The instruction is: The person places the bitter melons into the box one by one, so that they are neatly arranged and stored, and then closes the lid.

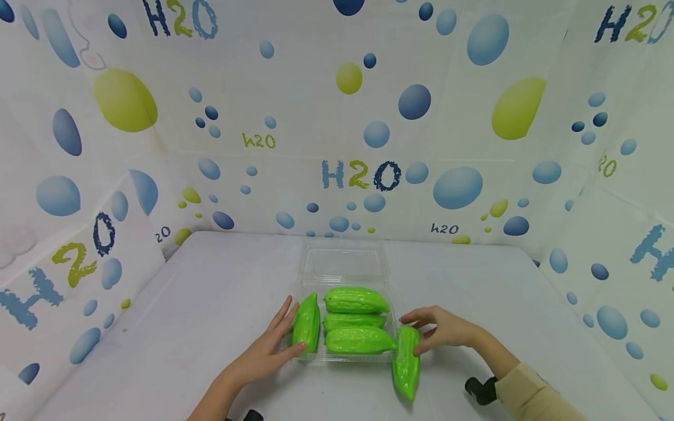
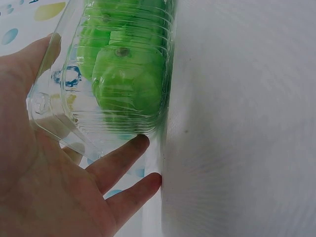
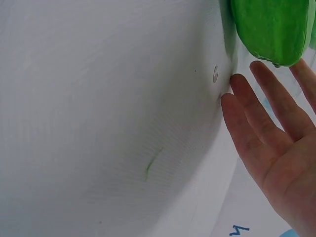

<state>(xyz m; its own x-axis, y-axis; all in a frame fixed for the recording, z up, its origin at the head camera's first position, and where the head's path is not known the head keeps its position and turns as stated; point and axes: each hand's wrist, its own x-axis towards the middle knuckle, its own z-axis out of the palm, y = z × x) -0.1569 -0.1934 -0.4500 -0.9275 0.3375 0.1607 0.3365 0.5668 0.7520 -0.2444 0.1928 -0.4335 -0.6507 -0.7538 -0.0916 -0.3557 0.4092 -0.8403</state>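
A clear plastic clamshell box point(image 1: 347, 358) holds several glossy green ridged gourds; one gourd point(image 1: 306, 323) stands lengthwise at its left side and others, such as the front gourd point(image 1: 359, 340), lie crosswise. My left hand point(image 1: 268, 351) rests at the box's left wall with fingers spread and straight, the thumb over its front corner. In the left wrist view the gourds point(image 2: 129, 89) show through the ribbed wall. Outside the box's right side lies another gourd point(image 1: 406, 365). My right hand point(image 1: 444, 328) is around its far end, with extended fingers point(image 3: 269, 94) right beside the tip.
The box's transparent lid point(image 1: 344, 263) lies folded back behind it on the white tabletop point(image 1: 237, 275). A white backdrop point(image 1: 305, 88) printed with blue and green drops rises at the back and sides. Black wrist-camera parts point(image 1: 480, 390) stick out below my right wrist.
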